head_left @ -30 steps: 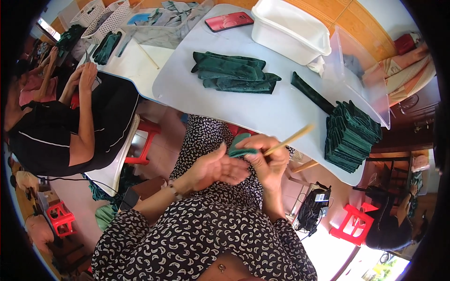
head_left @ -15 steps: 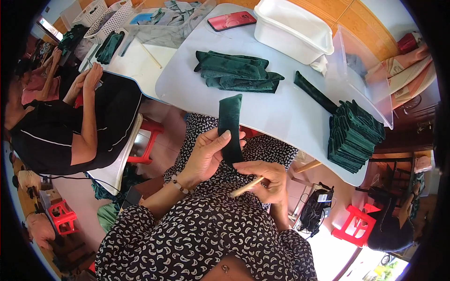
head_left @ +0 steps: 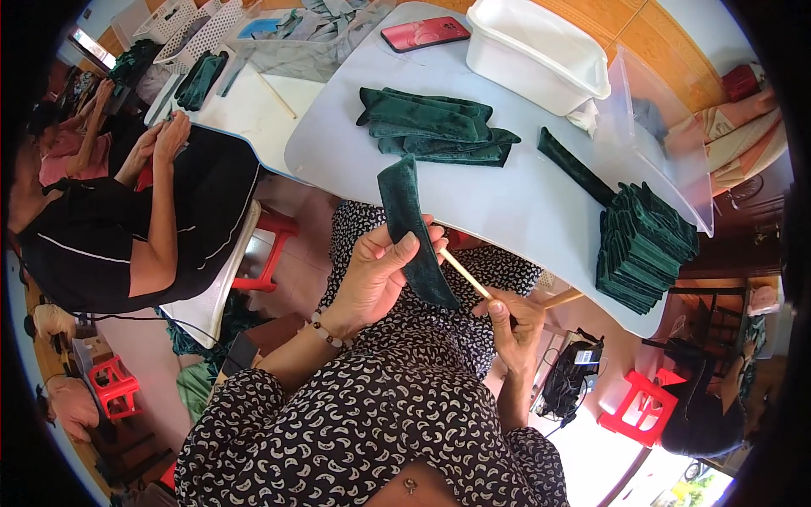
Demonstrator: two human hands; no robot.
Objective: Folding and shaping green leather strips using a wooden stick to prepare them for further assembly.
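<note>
My left hand [head_left: 378, 270] holds a dark green velvet strip [head_left: 399, 194] near its middle, the thumb across its face and fingertips curled round behind it; the strip leans with its top toward the upper left. My right hand [head_left: 514, 325], lower and to the right, grips a pale wooden stick [head_left: 465, 275] that slants up-left toward the fingers of my left hand, just right of the strip; whether its tip touches them I cannot tell. On the table [head_left: 524, 203] beyond lie a loose pile of green strips [head_left: 431, 122], a single strip [head_left: 574, 165] and a tall stack of them [head_left: 642, 249].
A phone [head_left: 425, 32], a white bin [head_left: 536, 55] and a clear box [head_left: 655, 144] sit on the table. Other people [head_left: 139, 241] work at the left and right. Red stools [head_left: 638, 410] and a black bag [head_left: 570, 372] are on the floor.
The strip was small between both hands, then upright; now it leans left in my left hand. My right hand has moved off its lower end, and its stick now points up-left instead of down-left.
</note>
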